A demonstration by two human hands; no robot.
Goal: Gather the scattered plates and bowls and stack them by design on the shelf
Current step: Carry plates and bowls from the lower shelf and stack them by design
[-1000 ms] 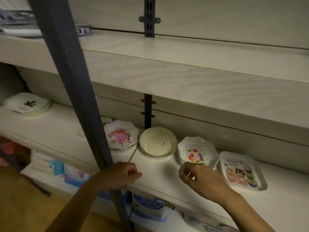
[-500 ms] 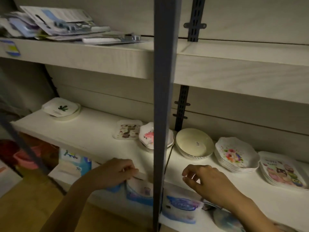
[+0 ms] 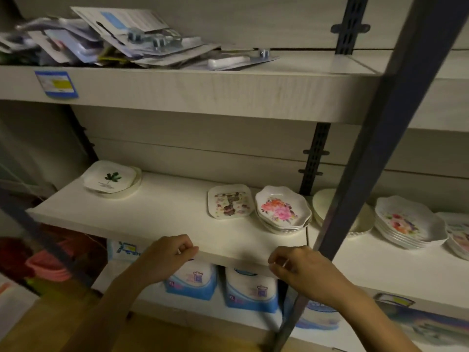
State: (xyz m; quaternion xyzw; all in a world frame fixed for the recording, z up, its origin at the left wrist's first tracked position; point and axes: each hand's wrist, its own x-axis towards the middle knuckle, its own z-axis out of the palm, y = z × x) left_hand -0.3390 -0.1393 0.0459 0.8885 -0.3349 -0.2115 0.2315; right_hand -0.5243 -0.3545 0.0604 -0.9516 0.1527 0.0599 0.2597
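On the middle shelf (image 3: 157,214) a stack of square white plates with a green leaf (image 3: 110,178) sits at the far left. A square plate with a brown pattern (image 3: 230,201) lies mid-shelf, beside a stack of scalloped pink-flower dishes (image 3: 282,212). Cream bowls (image 3: 360,221) stand partly hidden behind a dark post (image 3: 365,158). Further right are a stack of scalloped floral dishes (image 3: 406,223) and another stack (image 3: 460,237) cut off by the frame edge. My left hand (image 3: 168,255) and my right hand (image 3: 302,268) hover at the shelf's front edge, fingers curled, holding nothing.
The top shelf carries a heap of packaged hardware and cards (image 3: 121,39) with a blue price label (image 3: 57,83) on its edge. Blue-and-white packs (image 3: 193,280) fill the shelf below. Red and pink items (image 3: 43,260) lie low at the left.
My view has swung left, so the post now crosses the right side and the leaf plates and the brown-pattern plate show. Both hands stayed at the shelf's front edge, empty.
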